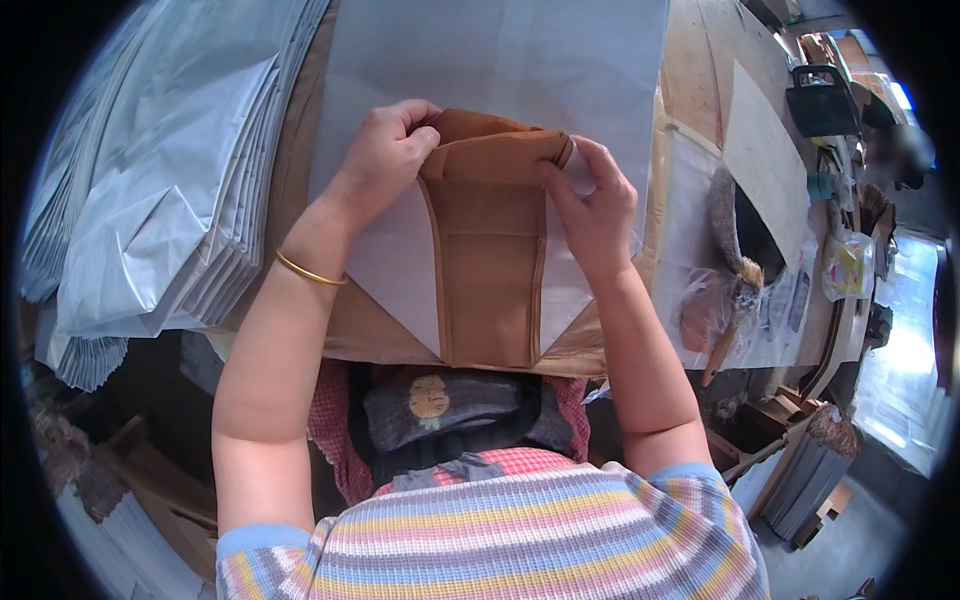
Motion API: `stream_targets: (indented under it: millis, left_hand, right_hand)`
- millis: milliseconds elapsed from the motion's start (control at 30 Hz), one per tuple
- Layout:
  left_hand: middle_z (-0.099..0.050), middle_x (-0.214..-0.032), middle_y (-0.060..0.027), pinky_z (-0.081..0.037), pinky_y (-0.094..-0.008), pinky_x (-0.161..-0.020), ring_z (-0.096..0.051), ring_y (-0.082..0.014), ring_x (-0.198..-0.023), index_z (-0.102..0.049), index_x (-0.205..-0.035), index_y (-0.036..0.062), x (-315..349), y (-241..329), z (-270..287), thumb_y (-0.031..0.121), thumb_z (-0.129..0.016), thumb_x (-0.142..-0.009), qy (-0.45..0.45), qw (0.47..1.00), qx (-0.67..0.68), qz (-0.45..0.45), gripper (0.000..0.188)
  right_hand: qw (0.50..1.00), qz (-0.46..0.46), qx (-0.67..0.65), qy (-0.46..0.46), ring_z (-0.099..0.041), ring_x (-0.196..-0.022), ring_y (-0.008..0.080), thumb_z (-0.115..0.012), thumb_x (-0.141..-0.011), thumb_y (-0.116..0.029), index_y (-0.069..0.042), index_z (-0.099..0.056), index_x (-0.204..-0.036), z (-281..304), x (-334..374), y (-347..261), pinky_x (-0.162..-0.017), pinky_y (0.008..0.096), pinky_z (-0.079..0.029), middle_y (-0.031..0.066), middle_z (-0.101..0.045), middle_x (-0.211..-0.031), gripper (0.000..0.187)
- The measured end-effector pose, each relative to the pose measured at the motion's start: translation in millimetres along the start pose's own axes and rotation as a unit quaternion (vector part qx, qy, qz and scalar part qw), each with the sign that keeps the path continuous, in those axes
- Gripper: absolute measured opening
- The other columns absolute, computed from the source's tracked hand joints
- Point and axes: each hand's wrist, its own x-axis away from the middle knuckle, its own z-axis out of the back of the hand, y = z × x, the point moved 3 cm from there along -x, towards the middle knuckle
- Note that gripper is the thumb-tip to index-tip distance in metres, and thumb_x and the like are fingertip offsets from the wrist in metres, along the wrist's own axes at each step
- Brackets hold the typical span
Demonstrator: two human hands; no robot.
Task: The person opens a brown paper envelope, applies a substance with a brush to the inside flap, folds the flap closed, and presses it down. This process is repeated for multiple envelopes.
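Pinching: L hand [395, 150], fingers curled nearly closed, thumb and forefinger on upper L corner of brown paper pc [492, 285]. Brown paper pc: ctr of worktable [385, 341], atop white sheet [390, 262]; long axis approx. straight away from wearer, lower end at near table edge, upper end lifted betw. hands, in two layers. R hand [600, 205]: half open, thumb and fingers grasping upper R corner, same pc. Further R: brush [735, 318], wooden hdl. twd. wearer.
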Motion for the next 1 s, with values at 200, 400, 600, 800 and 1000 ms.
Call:
stream_targets:
  millis: [200,400,600,800,1000]
  left_hand:
    - [-0.063,-0.078,-0.0029,-0.046,-0.0243,-0.062,-0.055,-0.0078,-0.068,-0.063,-0.106,-0.0082,2,1,-2,0.003,-0.048,-0.088,-0.001,1.000,0.030,0.002,0.026]
    - [-0.061,-0.076,-0.0012,-0.045,-0.0239,-0.059,-0.053,-0.0066,-0.067,-0.063,-0.106,-0.0076,2,-2,-3,0.003,-0.048,-0.089,0.028,0.999,0.012,-0.040,0.025]
    - [-0.061,-0.078,-0.0012,-0.045,-0.0238,-0.059,-0.052,-0.0066,-0.066,-0.063,-0.106,-0.0073,4,3,-2,0.004,-0.048,-0.089,0.005,0.999,0.049,0.004,0.025]
    - [-0.061,-0.080,-0.0008,-0.044,-0.0234,-0.058,-0.051,-0.0054,-0.067,-0.063,-0.105,-0.0070,5,1,-2,0.003,-0.047,-0.089,0.022,0.998,0.027,-0.044,0.025]
    - [-0.064,-0.086,-0.0019,-0.047,-0.0235,-0.064,-0.055,-0.0070,-0.074,-0.062,-0.110,-0.0057,5,9,1,0.001,-0.048,-0.088,-0.051,0.996,0.066,0.035,0.027]
  right_hand:
    - [0.997,-0.067,-0.032,-0.019,-0.069,-0.083,0.0260,-0.074,-0.079,-0.011,-0.001,-0.067,-0.106,7,-3,1,-0.075,0.0339,-0.053,0.0156,-0.070,-0.093,0.030]
    - [1.000,-0.023,-0.018,-0.004,-0.069,-0.081,0.0226,-0.073,-0.079,-0.012,-0.001,-0.068,-0.105,5,-5,-4,-0.075,0.0319,-0.053,0.0151,-0.070,-0.091,0.028]
    - [0.998,-0.054,-0.029,-0.014,-0.063,-0.083,0.0069,-0.070,-0.085,-0.010,0.000,-0.069,-0.108,1,-5,-5,-0.076,0.0241,-0.051,0.0055,-0.072,-0.090,0.025]
    - [0.999,-0.008,0.041,0.002,-0.068,-0.079,0.0285,-0.063,-0.078,-0.009,-0.003,-0.070,-0.101,5,-6,-11,-0.073,0.0358,-0.054,0.0164,-0.070,-0.091,0.025]
    - [0.977,-0.040,0.137,-0.157,-0.068,-0.084,0.0293,-0.059,-0.081,-0.008,-0.002,-0.068,-0.102,35,-29,-8,-0.077,0.0355,-0.053,0.0162,-0.070,-0.092,0.024]
